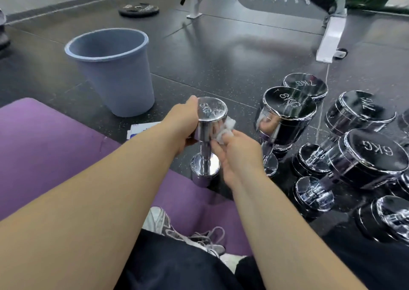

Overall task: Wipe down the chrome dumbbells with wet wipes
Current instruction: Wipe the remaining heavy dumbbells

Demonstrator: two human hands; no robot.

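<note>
Standing on end at the far edge of the purple mat (44, 148), where the mat meets the dark floor (221, 53), the 5KG dumbbell (211, 121) has its lower head down and its stamped upper head facing the camera. The left hand (181, 126) grips that upper head from the left side, with its fingers curled round the chrome and the thumb lying along the rim. The right hand (239, 154) comes in from the right and sits lower, level with the handle. Its thumb and fingers pinch a crumpled white wet wipe (225, 129) and press it against the right side of the upper head, just under the rim. The dumbbell stands between the two hands, touching both. To its right on the floor stands the 8KG dumbbell (287, 112), upright and close by. Behind that dumbbell and further right are two 7KG dumbbells (363, 110) and a 6KG dumbbell (374, 154), crowded together with several smaller chrome heads. A grey-blue bin (115, 73) stands on the floor beyond the mat's far edge, to the left of the hands. A flat white and blue pack (141, 130) lies at its foot, partly hidden by the left forearm. Further off on the floor lie a black weight plate (138, 9) and a white bench frame (329, 37).
</note>
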